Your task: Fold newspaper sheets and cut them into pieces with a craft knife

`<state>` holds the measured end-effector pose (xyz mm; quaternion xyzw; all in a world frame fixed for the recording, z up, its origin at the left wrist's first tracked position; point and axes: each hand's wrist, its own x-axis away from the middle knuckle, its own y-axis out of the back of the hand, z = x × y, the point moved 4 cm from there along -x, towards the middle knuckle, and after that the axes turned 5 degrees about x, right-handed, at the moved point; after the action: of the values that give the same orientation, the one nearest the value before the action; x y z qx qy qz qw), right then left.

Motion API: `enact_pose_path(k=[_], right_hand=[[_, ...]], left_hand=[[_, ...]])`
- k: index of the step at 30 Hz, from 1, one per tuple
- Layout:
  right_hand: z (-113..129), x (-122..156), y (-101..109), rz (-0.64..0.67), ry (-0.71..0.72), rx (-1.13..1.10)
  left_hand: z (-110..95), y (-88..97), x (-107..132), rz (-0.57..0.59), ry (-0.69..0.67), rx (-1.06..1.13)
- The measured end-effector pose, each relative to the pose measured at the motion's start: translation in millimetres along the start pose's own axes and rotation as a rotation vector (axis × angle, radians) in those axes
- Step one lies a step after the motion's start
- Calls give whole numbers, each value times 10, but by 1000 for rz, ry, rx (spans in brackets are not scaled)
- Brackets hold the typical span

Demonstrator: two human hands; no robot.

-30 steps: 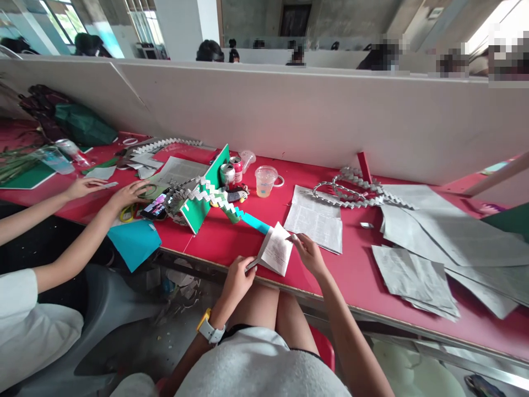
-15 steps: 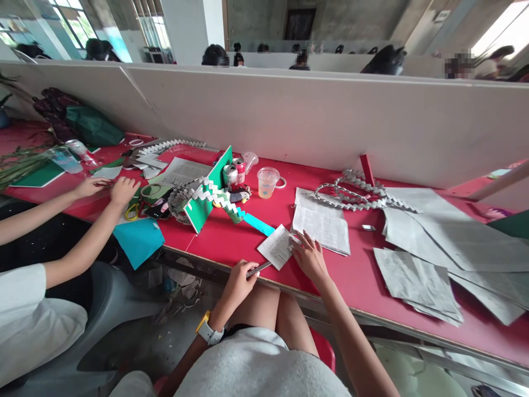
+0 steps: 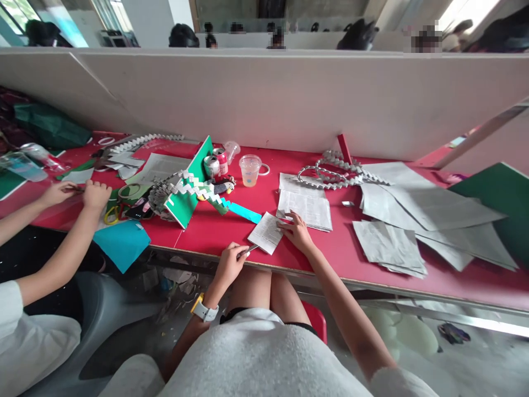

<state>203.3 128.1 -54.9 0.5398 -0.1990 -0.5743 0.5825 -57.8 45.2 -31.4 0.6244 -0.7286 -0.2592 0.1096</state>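
My left hand (image 3: 231, 266) is closed around a thin, dark grey blade-like tool (image 3: 249, 251) at the table's front edge. Its tip meets the lower left side of a small folded piece of newspaper (image 3: 266, 234), which lies flat on the red table. On the paper's right side rest the fingertips of my right hand (image 3: 298, 232), fingers spread and slightly bent. Just behind the paper, a blue strip (image 3: 244, 212) runs up to a zigzag chain of folded paper (image 3: 194, 186). A stack of newspaper sheets (image 3: 306, 205) lies beyond my right hand.
A green board (image 3: 185, 212) leans among drink cans (image 3: 211, 166) and a plastic cup (image 3: 249, 172). Coiled paper chain (image 3: 330, 175) and larger newspaper sheets (image 3: 430, 204) occupy the right. At left, another person's hands (image 3: 96, 194) work above a blue sheet (image 3: 124, 242). A partition (image 3: 264, 105) runs behind.
The view has shifted, so most things appear further left and slightly higher. My left hand with the tool and my right hand on the paper keep nearly the same places relative to the folded piece.
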Motion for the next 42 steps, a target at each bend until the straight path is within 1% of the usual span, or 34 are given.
enact_pose_path(k=[3, 8, 14, 21, 26, 33, 42], right_hand=[[-33, 7, -24, 0, -42, -18], [1, 13, 4, 8, -82, 26], [15, 10, 18, 30, -90, 57], [30, 36, 17, -13, -44, 52], [32, 39, 11, -25, -36, 63], [46, 43, 23, -31, -29, 75], [38, 45, 15, -15, -31, 80]], left_hand=[[6, -56, -47, 20, -3, 12], [-3, -121, -30, 63, 12, 38], [-28, -93, -14, 80, 18, 30], [-42, -93, 31, 69, 9, -11], [-49, -77, 56, 59, 20, -12], [-88, -60, 88, 89, 37, -46], [-63, -61, 120, 95, 17, -69]])
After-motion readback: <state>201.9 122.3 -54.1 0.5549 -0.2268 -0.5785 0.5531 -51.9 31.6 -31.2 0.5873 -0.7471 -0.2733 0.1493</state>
